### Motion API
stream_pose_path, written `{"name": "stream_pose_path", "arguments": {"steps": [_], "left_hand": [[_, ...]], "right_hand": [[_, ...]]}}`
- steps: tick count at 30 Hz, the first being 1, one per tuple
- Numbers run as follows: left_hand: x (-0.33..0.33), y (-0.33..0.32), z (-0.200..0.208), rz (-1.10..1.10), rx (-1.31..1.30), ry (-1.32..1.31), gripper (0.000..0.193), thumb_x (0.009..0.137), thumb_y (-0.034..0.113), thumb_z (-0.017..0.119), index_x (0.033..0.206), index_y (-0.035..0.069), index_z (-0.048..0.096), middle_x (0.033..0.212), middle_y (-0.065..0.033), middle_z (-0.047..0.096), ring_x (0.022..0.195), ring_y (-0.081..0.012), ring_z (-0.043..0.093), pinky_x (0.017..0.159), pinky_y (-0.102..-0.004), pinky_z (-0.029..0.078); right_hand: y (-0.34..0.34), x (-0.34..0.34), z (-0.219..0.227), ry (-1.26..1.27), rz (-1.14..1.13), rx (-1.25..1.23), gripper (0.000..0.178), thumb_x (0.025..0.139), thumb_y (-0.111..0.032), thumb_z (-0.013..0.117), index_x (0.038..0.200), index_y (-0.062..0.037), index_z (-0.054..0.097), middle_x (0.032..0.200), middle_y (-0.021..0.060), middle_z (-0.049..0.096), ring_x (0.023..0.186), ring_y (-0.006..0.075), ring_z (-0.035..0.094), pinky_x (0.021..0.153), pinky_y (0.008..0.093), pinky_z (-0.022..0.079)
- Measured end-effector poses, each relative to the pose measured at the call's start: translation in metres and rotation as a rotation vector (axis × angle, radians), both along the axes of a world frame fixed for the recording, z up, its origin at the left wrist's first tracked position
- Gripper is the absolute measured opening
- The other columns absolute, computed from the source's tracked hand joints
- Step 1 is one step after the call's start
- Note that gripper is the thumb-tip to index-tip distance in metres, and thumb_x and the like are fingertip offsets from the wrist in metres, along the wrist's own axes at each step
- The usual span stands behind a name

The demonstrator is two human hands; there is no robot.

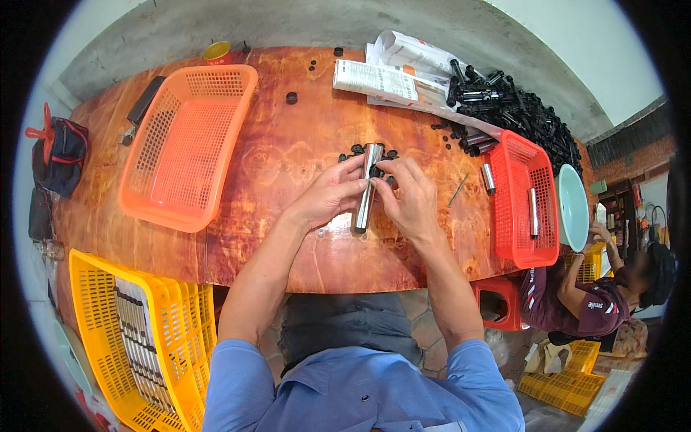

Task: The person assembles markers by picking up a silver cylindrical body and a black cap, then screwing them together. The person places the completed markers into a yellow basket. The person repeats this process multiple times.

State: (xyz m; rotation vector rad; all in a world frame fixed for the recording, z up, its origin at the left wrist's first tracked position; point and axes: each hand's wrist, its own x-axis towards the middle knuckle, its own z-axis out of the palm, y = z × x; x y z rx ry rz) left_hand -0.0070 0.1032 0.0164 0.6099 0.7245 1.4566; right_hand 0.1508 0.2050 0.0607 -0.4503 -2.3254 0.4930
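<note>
A shiny metal tube [363,210] stands out lengthwise in front of me over the table's middle. The thumb and fingers of my left hand [327,193] are closed round it from the left. My right hand [413,196] pinches a small black piece [376,172] against the tube's right side; its exact shape is partly covered by the fingers. Several little black caps [356,149] lie on the wood just beyond both hands. Right of my right hand rests a thin metal rod [458,189], and farther right a short metal tube [489,178].
On the wooden table [288,245], an orange basket [129,194] stands left, a red basket [504,237] right with a metal tube inside. Black parts [518,108] are heaped behind it near newspapers [374,79]. A yellow crate [176,309] is lower left. Another person [583,302] sits at right.
</note>
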Motion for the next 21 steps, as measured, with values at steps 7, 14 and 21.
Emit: {"name": "stream_pose_path", "arguments": {"steps": [7,14,21], "left_hand": [[0.004,-0.001,0.006,-0.026,-0.019,0.056,0.054,0.103,0.011,0.054,0.154,0.007,0.036,0.123,-0.0051,0.063,0.1,-0.012,0.066,0.082,-0.0314,0.06],[0.01,0.004,-0.001,0.034,-0.055,-0.018,0.04,0.106,0.023,0.053,0.142,0.004,0.051,0.111,-0.0051,0.066,0.087,-0.0124,0.067,0.074,-0.029,0.06],[0.005,0.004,0.001,0.118,-0.071,-0.022,0.039,0.107,0.027,0.047,0.13,-0.002,0.056,0.083,-0.0076,0.065,0.06,-0.0131,0.063,0.053,-0.0237,0.05]], "right_hand": [[-0.002,0.004,-0.009,0.025,-0.02,0.246,0.025,0.08,-0.008,0.078,0.104,-0.0039,0.071,0.095,0.0115,0.067,0.078,0.0281,0.069,0.067,0.0375,0.055],[-0.014,0.007,-0.013,0.025,-0.013,0.185,0.026,0.083,-0.013,0.077,0.107,-0.0049,0.071,0.105,0.0115,0.067,0.081,0.0265,0.068,0.067,0.0367,0.055],[-0.005,0.028,-0.03,0.163,-0.127,-0.434,0.023,0.086,-0.002,0.072,0.109,-0.0003,0.069,0.112,0.0157,0.065,0.083,0.0233,0.069,0.07,0.0317,0.056]]}}
